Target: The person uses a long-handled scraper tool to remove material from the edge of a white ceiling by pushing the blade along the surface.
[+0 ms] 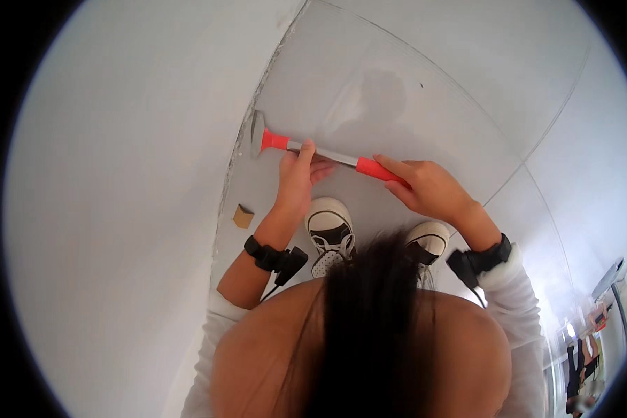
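A long-handled scraper [336, 156] with a metal shaft, a red grip and a red collar lies across in front of me. Its wide, thin blade [258, 132] is at the left end, close to the seam where the floor meets the wall. My left hand [297, 177] is closed around the shaft behind the red collar, thumb on top. The red grip at the other end is held in my right hand [432, 188], with the index finger stretched along it. Part of the grip is hidden under that hand.
The white wall [111, 209] rises on the left, with a rough, dirty seam along its base. A small tan piece [243, 216] lies beside my left forearm on the grey tiled floor [467, 139]. My shoes [329, 219] are below the scraper. Assorted items [585, 359] stand far right.
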`<action>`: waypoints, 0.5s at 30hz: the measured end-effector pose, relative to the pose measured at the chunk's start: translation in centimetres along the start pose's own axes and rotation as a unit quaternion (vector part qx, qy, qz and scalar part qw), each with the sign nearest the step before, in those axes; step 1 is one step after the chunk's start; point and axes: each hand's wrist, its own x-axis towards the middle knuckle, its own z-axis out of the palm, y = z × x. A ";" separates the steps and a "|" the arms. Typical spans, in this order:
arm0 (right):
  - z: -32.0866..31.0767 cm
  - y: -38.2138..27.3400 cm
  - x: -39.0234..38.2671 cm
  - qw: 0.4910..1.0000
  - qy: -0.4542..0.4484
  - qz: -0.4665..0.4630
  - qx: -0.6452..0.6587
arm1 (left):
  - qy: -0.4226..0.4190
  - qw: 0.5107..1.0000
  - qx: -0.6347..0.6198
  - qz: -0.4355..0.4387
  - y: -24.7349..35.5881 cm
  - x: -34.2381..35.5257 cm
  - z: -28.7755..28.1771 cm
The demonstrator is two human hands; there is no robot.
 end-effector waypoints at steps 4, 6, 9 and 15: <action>-1.5 0.7 -1.4 0.999 -0.039 0.024 0.016 | 0.020 1.000 0.002 -0.013 -1.5 -1.2 1.4; -1.3 0.8 -1.0 0.999 -0.032 0.005 0.000 | 0.040 0.999 -0.027 -0.012 -2.1 -1.9 1.8; -0.4 1.5 0.4 0.999 -0.005 -0.032 -0.008 | 0.029 0.999 -0.023 0.011 -0.9 -0.3 0.0; -1.2 1.0 -1.0 1.000 -0.007 -0.010 0.011 | 0.031 0.999 0.001 -0.029 -0.6 -1.9 2.4</action>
